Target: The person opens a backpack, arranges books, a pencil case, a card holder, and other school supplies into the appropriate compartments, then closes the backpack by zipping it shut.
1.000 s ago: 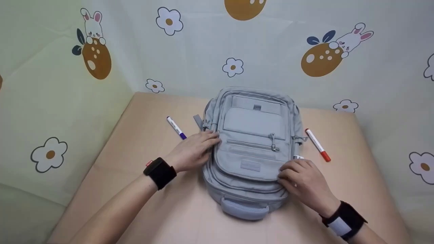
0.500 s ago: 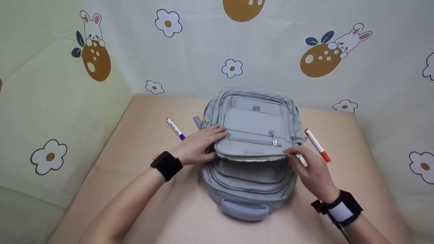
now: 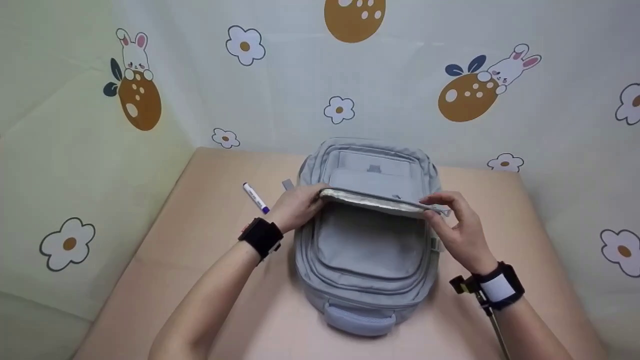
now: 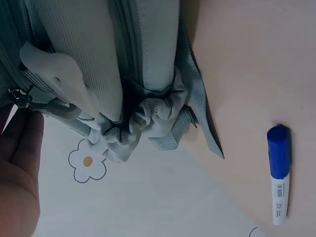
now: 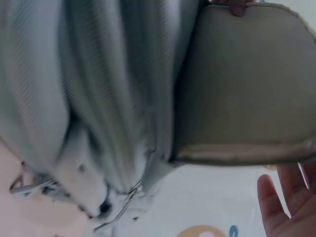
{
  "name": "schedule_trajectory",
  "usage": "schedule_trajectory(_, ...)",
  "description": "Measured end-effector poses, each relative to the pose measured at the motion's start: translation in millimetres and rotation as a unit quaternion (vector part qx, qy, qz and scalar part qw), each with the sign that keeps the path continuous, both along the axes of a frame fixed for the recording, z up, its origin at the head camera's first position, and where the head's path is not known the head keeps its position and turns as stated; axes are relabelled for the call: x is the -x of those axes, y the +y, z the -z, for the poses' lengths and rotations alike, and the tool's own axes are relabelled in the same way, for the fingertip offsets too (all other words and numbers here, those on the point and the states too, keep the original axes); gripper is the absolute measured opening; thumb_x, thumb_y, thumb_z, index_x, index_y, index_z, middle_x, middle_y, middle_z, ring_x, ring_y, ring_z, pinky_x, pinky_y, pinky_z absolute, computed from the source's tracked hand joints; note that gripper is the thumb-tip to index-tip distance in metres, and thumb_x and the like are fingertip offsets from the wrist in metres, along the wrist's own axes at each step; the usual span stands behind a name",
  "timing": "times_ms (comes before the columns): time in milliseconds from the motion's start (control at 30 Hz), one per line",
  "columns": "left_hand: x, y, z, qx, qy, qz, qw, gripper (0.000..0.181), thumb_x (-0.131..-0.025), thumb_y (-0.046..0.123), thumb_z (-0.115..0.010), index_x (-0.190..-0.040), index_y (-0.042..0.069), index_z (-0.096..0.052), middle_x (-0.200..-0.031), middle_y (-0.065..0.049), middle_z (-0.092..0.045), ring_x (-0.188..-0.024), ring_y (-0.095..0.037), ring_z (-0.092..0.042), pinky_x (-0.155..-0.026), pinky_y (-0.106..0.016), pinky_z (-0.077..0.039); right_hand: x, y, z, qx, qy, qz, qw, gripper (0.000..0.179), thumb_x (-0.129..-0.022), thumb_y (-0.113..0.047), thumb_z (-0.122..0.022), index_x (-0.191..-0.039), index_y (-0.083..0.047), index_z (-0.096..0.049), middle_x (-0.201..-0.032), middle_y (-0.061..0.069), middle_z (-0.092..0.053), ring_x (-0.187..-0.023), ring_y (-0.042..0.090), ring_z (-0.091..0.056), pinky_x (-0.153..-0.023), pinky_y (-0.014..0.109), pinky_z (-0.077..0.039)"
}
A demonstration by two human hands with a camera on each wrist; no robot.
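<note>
A grey backpack (image 3: 370, 245) lies on the table with its carry handle (image 3: 360, 320) toward me. Its front flap (image 3: 372, 200) is lifted and folded back, baring the front compartment. My left hand (image 3: 300, 205) grips the flap's left edge; the right wrist view shows a fingertip (image 5: 237, 8) over that edge. On the other side my right hand (image 3: 462, 232) pinches the flap's right corner between thumb and forefinger. In the left wrist view, part of my left hand (image 4: 22, 163) is beside a zipper pull (image 4: 20, 98).
A white marker (image 3: 256, 198) with a blue-purple cap lies left of the backpack on the beige table (image 3: 200, 260). A patterned cloth (image 3: 280, 90) hangs behind and at the sides. Loose straps and a buckle (image 5: 32, 185) hang at the bag's side.
Both hands have raised the flap from lying flat and swung it away from me, opening the front compartment. The red-capped marker on the right is now out of sight behind my right hand.
</note>
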State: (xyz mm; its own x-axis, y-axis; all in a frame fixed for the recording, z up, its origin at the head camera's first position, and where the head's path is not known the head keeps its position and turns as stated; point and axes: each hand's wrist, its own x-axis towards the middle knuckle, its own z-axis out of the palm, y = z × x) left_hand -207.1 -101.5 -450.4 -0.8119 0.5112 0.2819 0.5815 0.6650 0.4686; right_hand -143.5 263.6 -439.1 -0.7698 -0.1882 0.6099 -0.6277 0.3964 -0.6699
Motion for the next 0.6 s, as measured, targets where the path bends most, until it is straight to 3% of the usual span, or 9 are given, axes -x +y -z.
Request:
schedule_trajectory(167,1.0,7.3,0.7,-0.003,0.014,-0.033,0.9994,0.022,-0.107,0.027,-0.054,-0.116,0.011,-0.067,-0.104,-0.013,-0.073,-0.097,-0.032,-0.071,-0.082,-0.051,-0.055,6.2,18.2,18.6,-0.067,-0.073,0.014,0.995,0.054,-0.086,-0.003,-0.081,-0.135,-0.013,-0.063,-0.131,0.002,-0.066,-0.128,0.013,-0.054,-0.107,0.021,-0.035)
schedule_trajectory(233,1.2,9.1,1.6,-0.002,0.015,-0.04,0.9991,0.02,-0.107,0.025,-0.053,-0.112,0.01,-0.066,-0.097,-0.014,-0.072,-0.091,-0.032,-0.071,-0.078,-0.051,-0.055,9.5,23.7,27.2,-0.096,-0.091,0.031,0.9907,0.047,-0.09,-0.009,-0.079,-0.134,-0.016,-0.066,-0.131,-0.001,-0.067,-0.127,0.014,-0.056,-0.107,0.019,-0.035)
schedule_trajectory(400,3.8,12.6,-2.0,-0.003,-0.015,-0.053,0.9985,0.018,-0.106,0.023,-0.053,-0.096,0.01,-0.062,-0.08,-0.008,-0.063,-0.074,-0.025,-0.062,-0.07,-0.045,-0.052,18.1,29.7,37.6,-0.129,-0.145,0.062,0.9791,0.028,-0.102,-0.025,-0.066,-0.127,-0.013,-0.071,-0.126,0.005,-0.07,-0.117,0.023,-0.063,-0.095,0.027,-0.048)
schedule_trajectory(500,7.5,14.3,-8.4,-0.003,-0.028,-0.056,0.998,0.023,-0.107,0.025,-0.054,-0.089,0.011,-0.057,-0.077,-0.004,-0.057,-0.071,-0.022,-0.057,-0.069,-0.043,-0.049,25.3,27.5,34.0,-0.136,-0.18,0.081,0.971,0.031,-0.106,-0.036,-0.057,-0.116,-0.009,-0.07,-0.107,0.01,-0.07,-0.097,0.024,-0.063,-0.077,0.032,-0.049)
schedule_trajectory(600,12.5,15.2,-13.7,0.002,-0.036,-0.059,0.9976,0.025,-0.106,0.026,-0.055,-0.086,0.012,-0.054,-0.075,-0.002,-0.051,-0.071,-0.021,-0.055,-0.068,-0.04,-0.047,34.5,24.3,28.2,-0.14,-0.203,0.09,0.965,0.036,-0.106,-0.043,-0.053,-0.103,-0.008,-0.064,-0.086,0.009,-0.057,-0.079,0.024,-0.053,-0.067,0.034,-0.042)
